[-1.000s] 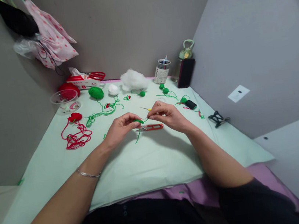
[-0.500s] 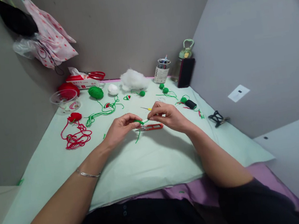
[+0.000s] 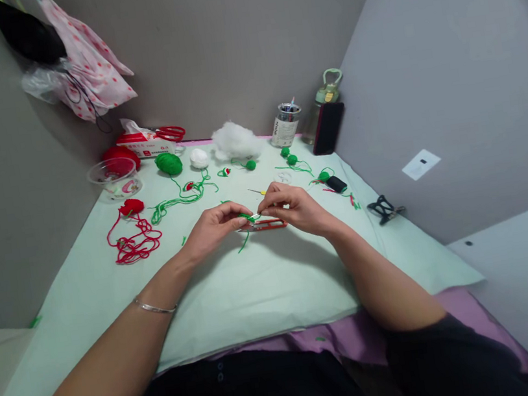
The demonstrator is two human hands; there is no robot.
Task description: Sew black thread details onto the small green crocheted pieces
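My left hand [image 3: 219, 227] pinches a small piece of green crochet work [image 3: 248, 217] between thumb and fingers, and a loose green tail hangs below it. Opposite it, my right hand [image 3: 290, 209] is closed on a slim silver crochet hook [image 3: 255, 215], whose tip meets the green piece. Fingers hide most of the hook and part of the work. Just beneath my hands lie orange-handled thread snips [image 3: 270, 224] on the table. A thin tool with a yellow handle [image 3: 262, 192] rests just beyond my right fingers.
Red yarn [image 3: 137, 239] lies tangled at left, near a clear plastic tub [image 3: 114, 180]. Behind are a green yarn ball [image 3: 169, 164], a white ball [image 3: 199, 158], stuffing [image 3: 235, 142] and a pen can [image 3: 286, 126]. A phone [image 3: 329, 128] leans on a bottle at right.
My right hand has moved slightly left, bringing the hook closer to my left fingers; less of its shaft shows. My left hand stays nearly in place, still holding the green piece.
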